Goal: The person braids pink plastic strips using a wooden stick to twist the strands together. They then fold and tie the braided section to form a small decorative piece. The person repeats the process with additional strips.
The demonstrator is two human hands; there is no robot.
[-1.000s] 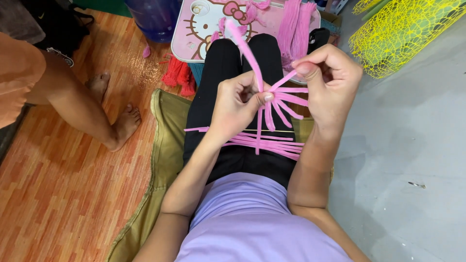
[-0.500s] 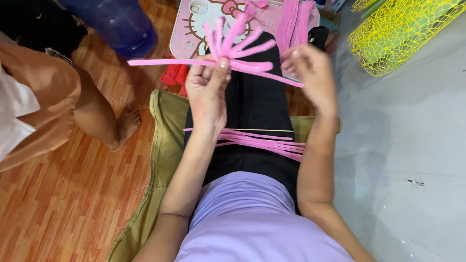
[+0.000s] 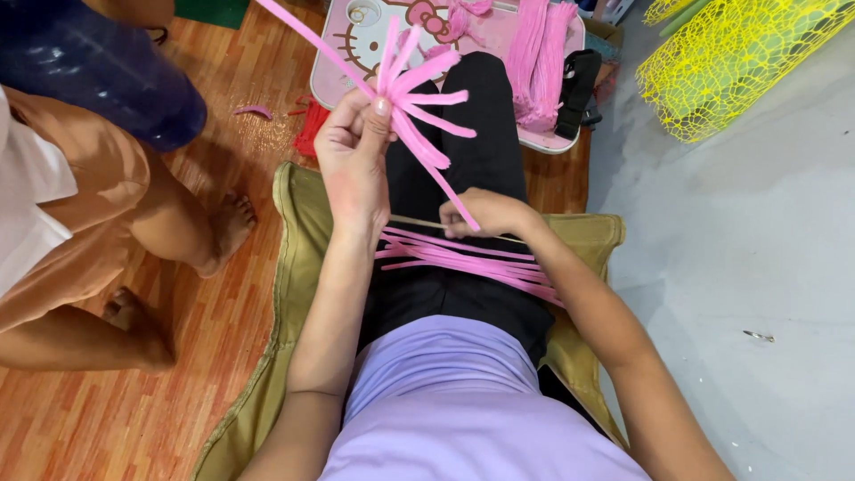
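Note:
My left hand (image 3: 354, 156) is raised over my black-clad legs and pinches a fanned bunch of pink pipe cleaners (image 3: 419, 93), whose ends spread up and to the right. My right hand (image 3: 485, 214) is lower, on my lap, with its fingers closed on loose pink stems and a thin pale stick lying there. More pink pipe cleaners (image 3: 463, 258) lie across my thighs. I sit on an olive cushion (image 3: 289, 258).
A pink cartoon-cat tray (image 3: 356, 44) ahead holds bundles of pink stems (image 3: 539, 58) and a black object. Another person's bare legs (image 3: 178, 223) and a blue water bottle (image 3: 98, 76) are at left. Yellow mesh (image 3: 730, 62) lies at upper right on the grey floor.
My right hand has dropped from the raised bunch down to my lap. My left hand keeps the bunch up, now fanned more upright. The person at left has come closer.

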